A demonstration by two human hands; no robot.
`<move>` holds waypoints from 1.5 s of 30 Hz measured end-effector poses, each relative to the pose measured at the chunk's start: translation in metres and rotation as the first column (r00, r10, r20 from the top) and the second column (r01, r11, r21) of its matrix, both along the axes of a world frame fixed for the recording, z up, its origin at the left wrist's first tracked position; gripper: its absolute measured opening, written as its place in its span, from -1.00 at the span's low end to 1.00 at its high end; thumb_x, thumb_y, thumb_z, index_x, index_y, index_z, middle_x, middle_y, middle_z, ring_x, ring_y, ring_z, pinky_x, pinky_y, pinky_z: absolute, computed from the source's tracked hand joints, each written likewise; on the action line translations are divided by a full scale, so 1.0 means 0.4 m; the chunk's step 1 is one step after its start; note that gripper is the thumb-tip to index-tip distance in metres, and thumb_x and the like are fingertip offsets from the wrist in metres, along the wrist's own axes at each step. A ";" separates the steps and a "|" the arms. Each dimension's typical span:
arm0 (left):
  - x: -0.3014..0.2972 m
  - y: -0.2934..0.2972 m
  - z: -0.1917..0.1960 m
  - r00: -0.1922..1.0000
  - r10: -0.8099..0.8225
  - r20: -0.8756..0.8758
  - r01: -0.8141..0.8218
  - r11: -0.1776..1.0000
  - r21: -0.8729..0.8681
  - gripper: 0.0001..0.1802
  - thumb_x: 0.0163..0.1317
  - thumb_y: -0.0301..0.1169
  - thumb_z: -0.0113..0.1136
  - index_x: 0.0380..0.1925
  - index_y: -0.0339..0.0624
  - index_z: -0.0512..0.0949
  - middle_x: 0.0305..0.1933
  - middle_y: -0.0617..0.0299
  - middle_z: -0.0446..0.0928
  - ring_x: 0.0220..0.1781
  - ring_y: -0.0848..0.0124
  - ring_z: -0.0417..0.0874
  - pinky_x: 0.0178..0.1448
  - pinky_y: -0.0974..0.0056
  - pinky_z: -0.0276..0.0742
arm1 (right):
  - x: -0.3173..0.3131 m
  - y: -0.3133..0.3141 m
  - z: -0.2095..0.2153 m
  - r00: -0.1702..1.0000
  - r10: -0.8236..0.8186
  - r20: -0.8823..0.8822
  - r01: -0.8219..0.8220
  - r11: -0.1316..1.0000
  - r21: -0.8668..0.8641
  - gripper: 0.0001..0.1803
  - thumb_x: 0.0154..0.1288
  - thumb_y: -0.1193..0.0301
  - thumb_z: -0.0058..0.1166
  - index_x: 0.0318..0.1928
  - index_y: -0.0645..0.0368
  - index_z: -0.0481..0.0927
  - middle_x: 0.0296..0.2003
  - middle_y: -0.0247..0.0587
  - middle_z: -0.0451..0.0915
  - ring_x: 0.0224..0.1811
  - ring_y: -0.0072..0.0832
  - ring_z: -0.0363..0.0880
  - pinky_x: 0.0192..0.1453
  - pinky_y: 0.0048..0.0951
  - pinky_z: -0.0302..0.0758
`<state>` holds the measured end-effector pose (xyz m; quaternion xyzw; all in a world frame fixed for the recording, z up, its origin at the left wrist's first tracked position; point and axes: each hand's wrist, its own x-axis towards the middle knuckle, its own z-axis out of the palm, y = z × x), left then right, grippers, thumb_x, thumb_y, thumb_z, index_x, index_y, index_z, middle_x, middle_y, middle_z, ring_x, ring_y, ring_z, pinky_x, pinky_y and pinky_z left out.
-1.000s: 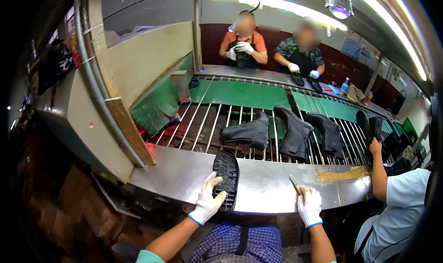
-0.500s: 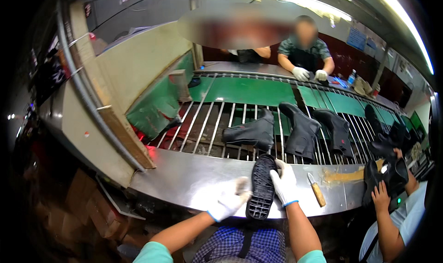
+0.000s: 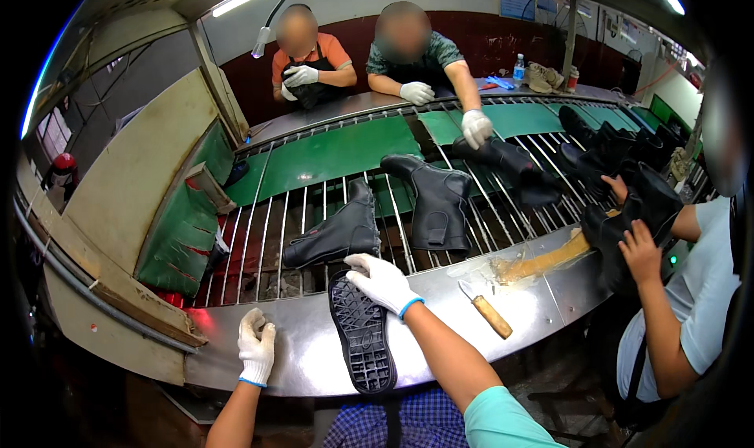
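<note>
A black boot sole point(image 3: 365, 346) lies tread up on the metal ledge in front of me, its heel end at the near edge. Whether an upper is joined beneath it is hidden. Above its toe end, my white-gloved right hand point(image 3: 385, 285) stretches its fingers toward a black boot point(image 3: 338, 232) lying on its side on the rods. I cannot tell whether the fingertips touch either one. To the left of the sole, my gloved left hand point(image 3: 257, 347) is apart from it, fingers loosely bent and empty.
A wooden-handled knife point(image 3: 492, 316) lies right of the sole. Metal rods point(image 3: 267, 244) carry another boot point(image 3: 440, 204). Across them, a person's gloved hand point(image 3: 476, 128) is on a further boot point(image 3: 518, 169). At right, a person handles a dark boot point(image 3: 609, 240).
My left hand has moved off leftward from the sole. My right hand has shifted from the sole's side to its toe end. A person opposite has reached onto a boot; my view has turned.
</note>
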<state>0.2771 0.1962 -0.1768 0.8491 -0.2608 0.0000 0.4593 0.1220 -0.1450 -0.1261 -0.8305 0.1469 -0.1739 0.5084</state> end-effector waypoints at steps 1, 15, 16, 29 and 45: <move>0.013 0.000 -0.004 1.000 0.010 0.010 -0.010 1.000 0.011 -0.44 0.46 -0.45 0.31 0.39 -0.34 0.42 0.34 -0.06 0.58 0.36 0.14 0.63 0.50 0.10 0.50 | 0.015 -0.007 -0.010 0.997 0.027 0.075 -0.037 0.991 0.132 -0.50 0.46 0.18 0.19 0.30 0.15 0.65 0.20 -0.05 0.72 0.29 -0.16 0.68 0.45 -0.24 0.53; 0.664 -0.455 0.238 0.934 -0.114 0.339 -0.101 0.825 0.556 -0.19 0.29 -0.05 0.32 0.40 -0.39 0.42 0.35 -0.31 0.54 0.43 -0.14 0.54 0.53 -0.02 0.44 | 0.007 0.030 -0.016 0.959 -0.241 0.149 0.170 0.911 0.375 -0.60 0.34 0.51 0.28 0.17 0.34 0.66 -0.08 -0.07 0.69 -0.08 -0.40 0.69 0.04 -0.39 0.62; 0.716 -0.484 0.224 0.936 -0.108 0.335 -0.116 0.804 0.583 -0.23 0.28 -0.08 0.30 0.38 -0.35 0.44 0.32 -0.31 0.55 0.40 -0.14 0.57 0.49 -0.03 0.47 | 0.003 0.020 -0.023 0.952 -0.267 0.148 0.202 0.915 0.349 -0.61 0.31 0.52 0.28 0.15 0.33 0.66 -0.10 -0.08 0.69 -0.14 -0.43 0.66 -0.01 -0.41 0.60; 1.159 -0.664 0.225 0.969 0.041 0.243 -0.196 0.726 0.659 -0.23 0.28 -0.07 0.23 0.38 -0.39 0.44 0.35 -0.33 0.55 0.38 -0.18 0.60 0.47 -0.04 0.51 | 0.066 -0.033 0.038 0.969 -0.179 -0.173 0.194 0.978 0.076 -0.72 0.37 0.45 0.22 0.04 0.29 0.70 0.03 0.10 0.72 0.10 0.07 0.68 0.29 -0.03 0.57; 1.771 -0.734 0.272 0.577 0.703 0.415 -0.816 0.512 0.268 -0.21 0.33 0.02 0.20 0.34 -0.45 0.48 0.34 -0.37 0.57 0.38 -0.21 0.61 0.46 -0.04 0.53 | 0.081 0.028 0.018 0.883 -0.276 -0.380 0.296 0.955 -0.007 -0.43 0.41 0.46 0.32 0.34 0.34 0.44 0.29 0.20 0.49 0.31 0.08 0.51 0.45 0.08 0.44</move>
